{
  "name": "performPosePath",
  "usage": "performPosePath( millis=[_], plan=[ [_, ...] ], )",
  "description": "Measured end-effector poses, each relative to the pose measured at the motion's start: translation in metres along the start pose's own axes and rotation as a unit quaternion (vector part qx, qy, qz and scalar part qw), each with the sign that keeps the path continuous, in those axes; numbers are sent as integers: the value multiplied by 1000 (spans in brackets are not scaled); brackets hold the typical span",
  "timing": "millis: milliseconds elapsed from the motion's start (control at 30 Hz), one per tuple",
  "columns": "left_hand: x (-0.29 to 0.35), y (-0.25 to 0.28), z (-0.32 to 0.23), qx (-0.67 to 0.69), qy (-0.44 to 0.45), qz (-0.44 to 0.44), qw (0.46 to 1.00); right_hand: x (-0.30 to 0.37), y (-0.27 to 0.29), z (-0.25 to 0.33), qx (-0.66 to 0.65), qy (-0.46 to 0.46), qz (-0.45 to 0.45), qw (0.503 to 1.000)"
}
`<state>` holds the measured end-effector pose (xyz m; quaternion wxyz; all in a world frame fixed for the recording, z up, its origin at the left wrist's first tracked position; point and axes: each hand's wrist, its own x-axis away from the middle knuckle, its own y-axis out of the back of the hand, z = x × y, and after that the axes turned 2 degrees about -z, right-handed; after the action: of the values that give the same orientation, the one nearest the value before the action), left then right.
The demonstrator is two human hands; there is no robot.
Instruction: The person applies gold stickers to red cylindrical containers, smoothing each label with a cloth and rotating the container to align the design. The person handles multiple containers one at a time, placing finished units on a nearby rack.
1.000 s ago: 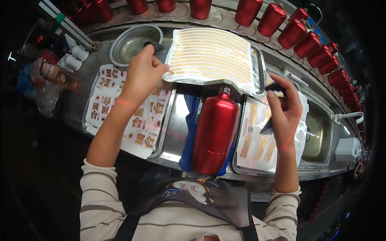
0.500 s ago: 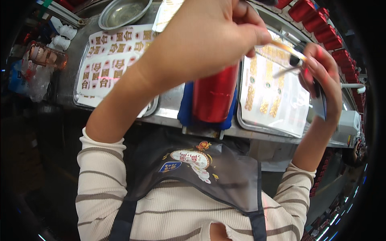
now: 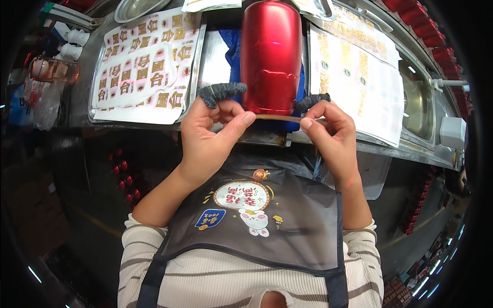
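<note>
A glossy red bottle (image 3: 272, 56) lies on a blue cloth (image 3: 231, 43) in front of me, its lower end toward me. Close to that end, a thin gold-brown strip (image 3: 275, 118) is stretched between my hands. My left hand (image 3: 210, 128) pinches its left end between thumb and fingers; my right hand (image 3: 328, 136) pinches the other. Black covers (image 3: 222, 93) wrap both index fingers, which reach beside the bottle. Below my right palm hangs part of a slim bluish-grey tool (image 3: 318, 165), mostly hidden by the hand.
On the left, a tray (image 3: 94, 110) bears printed decal sheets (image 3: 138, 77). More sheets with gold patterns (image 3: 354, 87) lie at right, beside a metal sink basin (image 3: 418, 105) and tap (image 3: 449, 82). A metal bowl (image 3: 141, 7) stands at far left. Red bottles (image 3: 416, 23) line the far right.
Both hands have come down and closer to me, from raised at the right to the bottle's near end. The strip is now held level across it, and the bottle is no longer covered by my arm.
</note>
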<state>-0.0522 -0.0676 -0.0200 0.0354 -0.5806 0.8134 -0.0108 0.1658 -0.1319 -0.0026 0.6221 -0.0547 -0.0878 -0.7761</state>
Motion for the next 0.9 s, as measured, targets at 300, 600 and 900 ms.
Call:
performPosePath(
  millis=[300,600,900],
  plan=[
    [-14,-5,2,-63,-67,-15,996,-6,-1,2,-29,4,-2,1000],
    [-14,-3,7,-72,-70,-5,995,-9,-4,-1,-23,-17,-8,1000],
    [-16,10,21,-106,-86,-50,989,-10,-6,-4,-25,-26,-9,999]
  ],
)
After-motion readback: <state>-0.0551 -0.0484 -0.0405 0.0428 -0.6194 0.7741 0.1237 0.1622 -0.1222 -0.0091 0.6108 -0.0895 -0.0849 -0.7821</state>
